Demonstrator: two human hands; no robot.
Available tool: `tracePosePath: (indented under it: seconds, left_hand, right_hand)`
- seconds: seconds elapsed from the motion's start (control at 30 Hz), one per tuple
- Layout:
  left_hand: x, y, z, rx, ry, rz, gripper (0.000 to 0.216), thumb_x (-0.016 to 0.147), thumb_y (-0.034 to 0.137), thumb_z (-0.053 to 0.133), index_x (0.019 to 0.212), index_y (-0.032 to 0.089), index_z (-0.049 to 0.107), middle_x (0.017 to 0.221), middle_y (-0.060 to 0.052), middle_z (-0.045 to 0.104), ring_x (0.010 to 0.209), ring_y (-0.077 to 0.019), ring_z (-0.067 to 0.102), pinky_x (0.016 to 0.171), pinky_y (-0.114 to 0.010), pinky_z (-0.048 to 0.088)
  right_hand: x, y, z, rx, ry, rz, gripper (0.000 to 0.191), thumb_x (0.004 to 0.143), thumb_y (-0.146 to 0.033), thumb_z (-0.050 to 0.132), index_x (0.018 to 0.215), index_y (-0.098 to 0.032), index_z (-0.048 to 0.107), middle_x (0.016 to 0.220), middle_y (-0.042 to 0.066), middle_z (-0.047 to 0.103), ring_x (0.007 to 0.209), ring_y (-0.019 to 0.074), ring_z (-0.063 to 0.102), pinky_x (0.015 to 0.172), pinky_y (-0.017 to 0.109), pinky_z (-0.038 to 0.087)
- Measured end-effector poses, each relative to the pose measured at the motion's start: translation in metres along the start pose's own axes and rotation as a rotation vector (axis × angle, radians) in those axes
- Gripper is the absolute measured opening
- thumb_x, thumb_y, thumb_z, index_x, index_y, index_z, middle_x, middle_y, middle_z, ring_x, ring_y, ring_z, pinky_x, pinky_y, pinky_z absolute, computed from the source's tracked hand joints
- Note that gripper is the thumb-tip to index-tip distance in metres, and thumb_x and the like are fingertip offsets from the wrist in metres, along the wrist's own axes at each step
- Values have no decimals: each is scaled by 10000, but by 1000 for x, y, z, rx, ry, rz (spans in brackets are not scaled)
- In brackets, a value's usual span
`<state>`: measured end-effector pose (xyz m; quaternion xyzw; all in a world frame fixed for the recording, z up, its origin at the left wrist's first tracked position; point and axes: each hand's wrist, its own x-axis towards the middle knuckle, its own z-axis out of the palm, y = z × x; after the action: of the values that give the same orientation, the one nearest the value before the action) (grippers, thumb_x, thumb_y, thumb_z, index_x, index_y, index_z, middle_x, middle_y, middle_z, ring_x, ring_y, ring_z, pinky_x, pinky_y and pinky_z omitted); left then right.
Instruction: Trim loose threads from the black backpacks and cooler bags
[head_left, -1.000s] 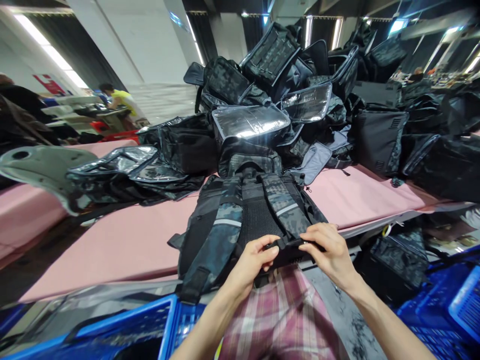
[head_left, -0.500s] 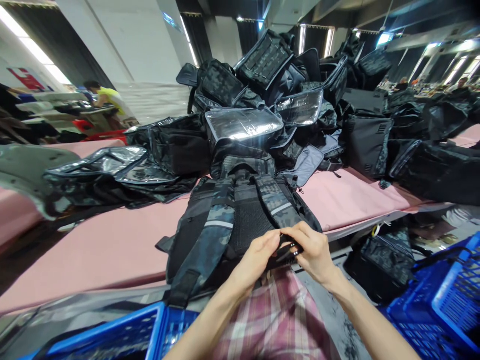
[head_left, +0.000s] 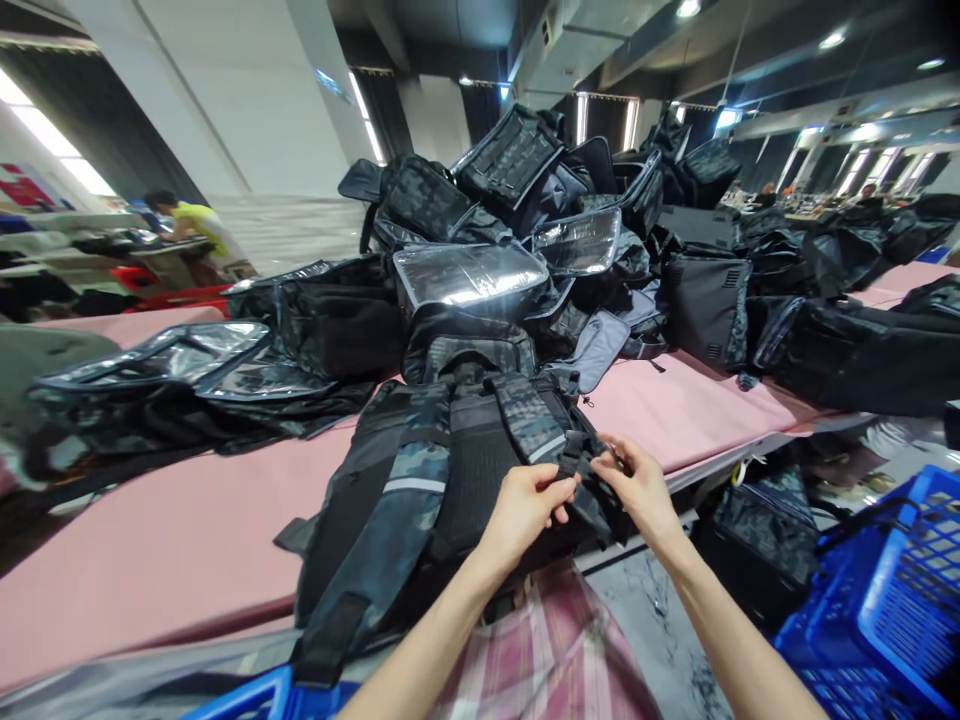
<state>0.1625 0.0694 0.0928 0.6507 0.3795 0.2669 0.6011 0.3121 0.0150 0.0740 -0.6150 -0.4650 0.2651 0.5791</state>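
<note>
A black camouflage backpack lies in front of me, straps up, at the near edge of the pink-covered table. Its left shoulder strap runs down to a black webbing end. At the lower end of the right shoulder strap, both my hands are pinching black webbing near a buckle. My left hand has thumb and fingers pressed together on the strap. My right hand grips the webbing just to the right, its fingertips partly hidden by the strap.
A tall heap of similar bags with silvery linings stands behind on the pink table. Blue crates are at lower right and lower left. A bag sits below the table edge. Another person is at far left.
Both hands have shifted from the backpack's bottom edge up to the right strap's lower end, moving slightly apart. The dark webbing and buckle are now lifted between them. The view has tilted slightly.
</note>
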Motion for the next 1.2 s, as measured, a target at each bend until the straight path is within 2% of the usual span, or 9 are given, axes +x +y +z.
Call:
tracePosePath:
  seconds: [0.07,0.1,0.2,0.33,0.53,0.73,0.9,1.1,1.2]
  left_hand:
    - [1,-1,-1,-76,8,-20,253,686,354,569,611,114,595,551,-13,564,437,-74,471,407,-175,295]
    - [2,-1,-1,-107,-2,-25,268,684,369,570,619,110,600,592,-27,587,444,-72,484,408,-173,297]
    - [2,-1,-2,-132,-34,-18,288,692,385,566,633,106,611,601,-38,598,455,-74,501,417,-171,302]
    - [2,-1,-3,-92,-30,3,288,719,370,547,600,112,594,511,-20,557,450,-76,485,437,-173,313]
    - [1,-2,-4,-109,-53,3,259,714,355,555,639,112,603,580,-22,576,473,-79,503,436,-175,312]
    - [1,-3,-4,-63,-48,28,284,727,366,534,590,122,584,486,-5,531,448,-75,469,446,-176,308]
    - [0,-4,-4,-67,-65,26,236,712,338,526,672,122,612,587,-7,565,473,-80,497,438,-180,317]
    - [-1,-6,-1,68,-31,50,251,738,314,484,593,131,576,482,3,517,445,-84,457,446,-189,314]
    - [0,-6,-1,59,-38,38,245,739,322,491,677,123,619,528,-2,539,461,-88,475,441,-186,317]
  right_hand:
    - [-6,3,-6,-232,94,-91,447,706,-376,639,1106,-210,527,891,34,620,812,189,581,690,301,450]
    - [-11,4,-7,-316,123,-137,404,738,-378,611,1097,-212,527,929,46,626,837,198,587,713,316,453]
    - [-22,6,-5,-472,162,-313,211,838,-349,504,965,-196,572,863,57,639,766,181,593,695,304,450]
    - [-24,6,3,-538,142,-482,154,855,-291,495,884,-195,612,771,42,641,706,165,580,655,286,438]
    - [-18,11,0,-336,67,-277,150,830,-322,538,839,-205,631,779,13,661,693,149,605,640,251,465]
    - [-18,9,-3,-455,66,-415,144,825,-301,537,863,-202,635,779,33,658,700,161,597,645,272,455]
    - [-17,9,-4,-392,35,-324,154,828,-317,533,824,-206,640,766,14,664,660,144,602,610,248,454]
    - [-18,7,-1,-463,61,-424,142,832,-295,533,864,-199,633,777,30,654,707,161,594,650,273,444]
    - [-18,7,0,-392,49,-348,157,843,-307,518,827,-203,635,768,22,658,688,156,595,628,262,444]
